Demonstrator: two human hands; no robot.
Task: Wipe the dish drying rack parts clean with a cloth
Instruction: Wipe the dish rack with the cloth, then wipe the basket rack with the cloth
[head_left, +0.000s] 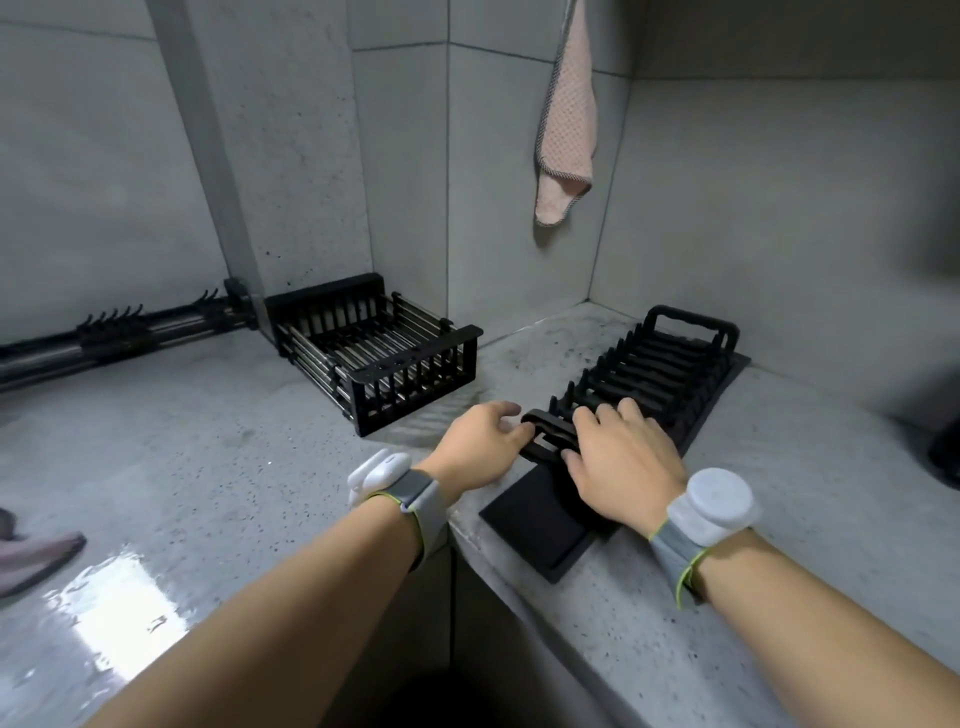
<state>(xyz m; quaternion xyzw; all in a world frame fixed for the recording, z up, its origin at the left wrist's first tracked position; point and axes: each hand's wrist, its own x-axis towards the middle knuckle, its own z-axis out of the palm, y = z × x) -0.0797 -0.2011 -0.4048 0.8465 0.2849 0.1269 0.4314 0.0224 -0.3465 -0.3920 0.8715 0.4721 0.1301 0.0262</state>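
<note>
A black slotted plate rack (670, 364) with loop handles lies on a flat black tray (540, 525) on the raised concrete ledge at right. My left hand (480, 441) is at the rack's near handle, its curled fingertips on the handle's left end. My right hand (621, 460) covers the rack's near end, with the fingers over the ribs and the thumb at the handle's underside. A black basket rack (374, 358) with metal rods stands on the lower surface in the corner. A pink cloth (566, 130) hangs on the wall above, away from both hands.
A black rail with hooks (119, 332) lies along the left wall. The lower concrete surface (182, 467) is wet and shiny. Footwear (36, 556) shows at the left edge. A dark object (945, 452) sits at the far right of the ledge.
</note>
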